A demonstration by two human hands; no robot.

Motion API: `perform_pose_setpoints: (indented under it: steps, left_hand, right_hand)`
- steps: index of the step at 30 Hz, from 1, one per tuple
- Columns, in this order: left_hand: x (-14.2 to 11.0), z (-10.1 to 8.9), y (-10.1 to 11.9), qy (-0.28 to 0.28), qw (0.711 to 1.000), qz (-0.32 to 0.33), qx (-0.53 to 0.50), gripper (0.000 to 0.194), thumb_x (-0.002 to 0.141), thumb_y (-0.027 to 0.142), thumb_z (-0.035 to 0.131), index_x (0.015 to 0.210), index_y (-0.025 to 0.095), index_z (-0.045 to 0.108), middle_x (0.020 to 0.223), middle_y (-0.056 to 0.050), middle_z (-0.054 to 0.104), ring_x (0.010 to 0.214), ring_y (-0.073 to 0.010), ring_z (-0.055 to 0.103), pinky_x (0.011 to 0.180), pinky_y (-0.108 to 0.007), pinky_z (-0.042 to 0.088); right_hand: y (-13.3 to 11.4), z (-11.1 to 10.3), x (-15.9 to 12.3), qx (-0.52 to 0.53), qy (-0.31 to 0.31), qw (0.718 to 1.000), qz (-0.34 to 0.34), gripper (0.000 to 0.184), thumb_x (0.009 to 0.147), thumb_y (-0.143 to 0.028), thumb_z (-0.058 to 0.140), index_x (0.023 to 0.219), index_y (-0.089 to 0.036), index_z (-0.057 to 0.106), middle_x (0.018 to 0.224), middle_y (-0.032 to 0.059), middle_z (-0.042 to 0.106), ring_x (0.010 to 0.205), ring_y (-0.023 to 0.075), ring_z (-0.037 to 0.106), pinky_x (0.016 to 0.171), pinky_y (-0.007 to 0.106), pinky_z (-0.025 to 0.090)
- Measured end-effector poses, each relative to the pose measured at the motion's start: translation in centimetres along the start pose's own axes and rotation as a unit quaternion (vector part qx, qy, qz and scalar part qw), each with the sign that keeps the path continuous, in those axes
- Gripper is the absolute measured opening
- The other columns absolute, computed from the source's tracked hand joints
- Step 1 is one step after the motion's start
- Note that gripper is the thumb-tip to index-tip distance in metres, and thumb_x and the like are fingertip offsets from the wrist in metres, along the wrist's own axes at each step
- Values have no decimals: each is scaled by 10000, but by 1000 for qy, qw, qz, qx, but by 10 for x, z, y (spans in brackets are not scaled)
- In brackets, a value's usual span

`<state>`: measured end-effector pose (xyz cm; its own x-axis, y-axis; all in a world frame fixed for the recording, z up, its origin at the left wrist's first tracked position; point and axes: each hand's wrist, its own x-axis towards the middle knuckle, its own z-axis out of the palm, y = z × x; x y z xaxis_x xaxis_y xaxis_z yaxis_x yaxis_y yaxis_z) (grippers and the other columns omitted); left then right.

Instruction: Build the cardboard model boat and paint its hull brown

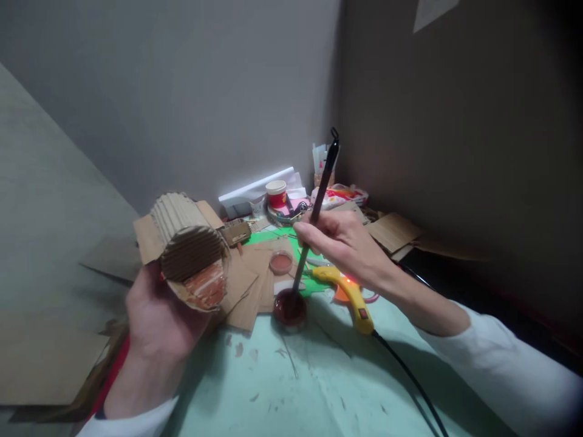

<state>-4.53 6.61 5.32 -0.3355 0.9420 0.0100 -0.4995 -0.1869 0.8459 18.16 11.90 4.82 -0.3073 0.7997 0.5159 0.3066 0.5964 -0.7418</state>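
My left hand [157, 315] holds up a corrugated cardboard cylinder [182, 218] from below, with its fingers mostly hidden behind it. Cardboard flaps stick out at its sides, and the lower part of its round end is streaked with reddish-brown paint [207, 285]. Between thumb and fingers of my right hand [339, 243] is a long dark paintbrush [321, 194], tilted with its tip down in a small round pot of brown paint [289, 309]. The bristles are hidden in the pot. Just behind the pot lies a round lid [281, 262] with brown paint inside.
A yellow glue gun [346, 291] with a glowing red light and a black cord [410, 376] lies under my right forearm. Cardboard pieces [246, 285] lie beside the pot. Farther back are a red and white cup [276, 194], rolled paper [257, 185] and more cardboard [394, 230] near the walls.
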Motion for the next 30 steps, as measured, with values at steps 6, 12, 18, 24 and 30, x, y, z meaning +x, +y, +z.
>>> perform_pose_setpoints:
  steps: [6, 12, 18, 24, 30]
  left_hand:
    - [0, 1, 0, 6, 1000, -5, 9, 457, 968, 297, 292, 1256, 96, 586, 896, -151, 780, 680, -278, 743, 426, -307, 586]
    - [3, -3, -2, -23, 1000, -5, -8, 459, 970, 307, 298, 1250, 113, 607, 939, -155, 773, 717, -258, 742, 387, -252, 541]
    - [-2, 3, 1, 4, 1000, -20, -18, 444, 972, 284, 305, 1245, 117, 613, 911, -139, 781, 763, -249, 754, 534, -298, 624]
    - [-7, 15, 3, 43, 998, -51, -24, 507, 947, 260, 264, 1335, 65, 525, 760, -151, 778, 591, -309, 738, 374, -373, 572]
    - [-8, 22, 0, 96, 987, -116, -48, 488, 930, 263, 329, 1309, 46, 547, 731, -149, 766, 537, -310, 720, 380, -390, 571]
  right_hand:
    - [3, 5, -3, 6, -38, 999, 19, 378, 957, -258, 523, 611, -187, 390, 573, -57, 355, 519, 82, 301, 503, 250, 233]
    - [6, 3, 1, 12, -42, 998, 45, 392, 965, -319, 503, 618, -197, 368, 602, -50, 352, 541, 94, 301, 519, 252, 234]
    - [14, 2, 5, 7, -18, 997, 74, 409, 965, -374, 500, 618, -196, 377, 621, -41, 347, 564, 105, 308, 534, 264, 208]
    - [19, 5, 7, 44, -50, 995, 75, 406, 959, -379, 523, 611, -178, 464, 600, -29, 430, 550, 107, 368, 519, 250, 265]
    - [14, -15, 18, 120, 40, 990, 61, 400, 915, -413, 624, 612, -172, 528, 554, -45, 398, 497, 94, 326, 469, 264, 205]
